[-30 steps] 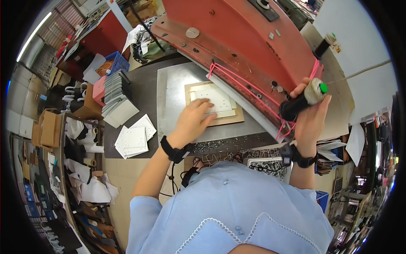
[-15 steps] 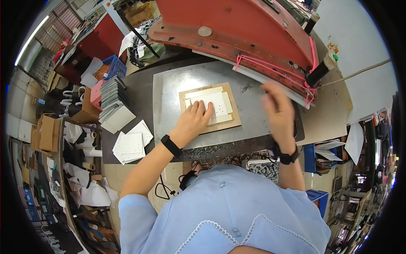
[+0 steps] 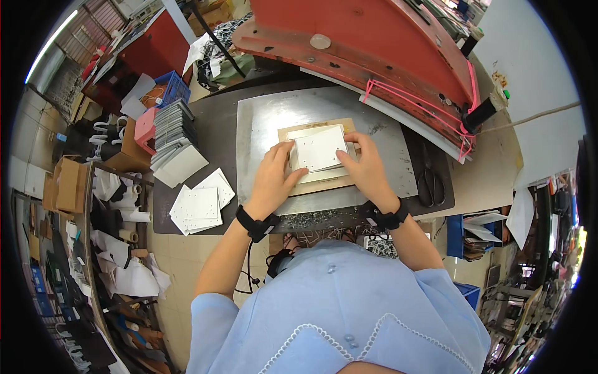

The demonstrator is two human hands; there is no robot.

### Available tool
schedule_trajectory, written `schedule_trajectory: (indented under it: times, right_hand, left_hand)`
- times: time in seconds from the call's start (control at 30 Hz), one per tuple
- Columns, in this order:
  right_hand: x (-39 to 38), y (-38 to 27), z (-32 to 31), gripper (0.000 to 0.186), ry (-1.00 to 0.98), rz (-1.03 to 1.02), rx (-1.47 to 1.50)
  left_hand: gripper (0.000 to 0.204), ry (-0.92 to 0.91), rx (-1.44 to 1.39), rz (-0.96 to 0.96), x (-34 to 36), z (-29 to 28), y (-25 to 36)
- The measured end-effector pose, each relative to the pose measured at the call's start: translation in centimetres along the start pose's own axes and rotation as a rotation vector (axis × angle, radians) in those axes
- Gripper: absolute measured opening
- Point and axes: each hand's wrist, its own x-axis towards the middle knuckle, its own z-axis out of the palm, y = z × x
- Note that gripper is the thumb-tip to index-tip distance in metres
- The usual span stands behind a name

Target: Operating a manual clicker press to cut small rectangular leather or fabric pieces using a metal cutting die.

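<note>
A white rectangular card [image 3: 319, 148] with small punched holes lies slightly turned over a brown board [image 3: 324, 185] with a pale raised frame. My left hand [image 3: 272, 174] has its thumb and fingers at the card's left edge. Over on the opposite edge, my right hand [image 3: 369, 167] pinches the card, thumb on top. Whether the card is lifted off the frame I cannot tell. The board rests on a shiny metal plate [image 3: 255, 121]. To the left are a few loose punched cards [image 3: 200, 204] and, behind them, a leaning stack of grey and white cards [image 3: 175, 134].
The red press machine [image 3: 367, 37] juts over the plate's far side, with pink cord on it. Black-handled scissors [image 3: 430, 185] lie at the right. Dark scraps [image 3: 317, 220] line the table's near edge. Blue bins [image 3: 456, 235] stand lower right; a pink holder [image 3: 146, 129] is left.
My right hand has come left and down from beside the press onto the card's right edge. My left hand has slid from the card's top to its left edge. The card has turned slightly.
</note>
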Motion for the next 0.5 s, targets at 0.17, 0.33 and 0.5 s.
schedule_trajectory:
  times: [0.17,0.33,0.5]
  right_hand:
    - [-1.1,-3.0,-0.1,0.025,-0.079,0.157,0.466]
    - [-2.5,-4.1,-1.6,0.026,-0.162,0.028,0.231]
    - [-2.6,-2.0,-0.7,0.022,-0.15,-0.385,-0.295]
  left_hand:
    - [0.038,0.121,-0.344,-0.202,0.6,-1.0,1.4]
    - [0.026,0.014,-0.787,-0.428,-1.6,-5.6,1.0]
    - [0.033,0.324,-0.811,-0.502,-7.2,-12.3,-2.3]
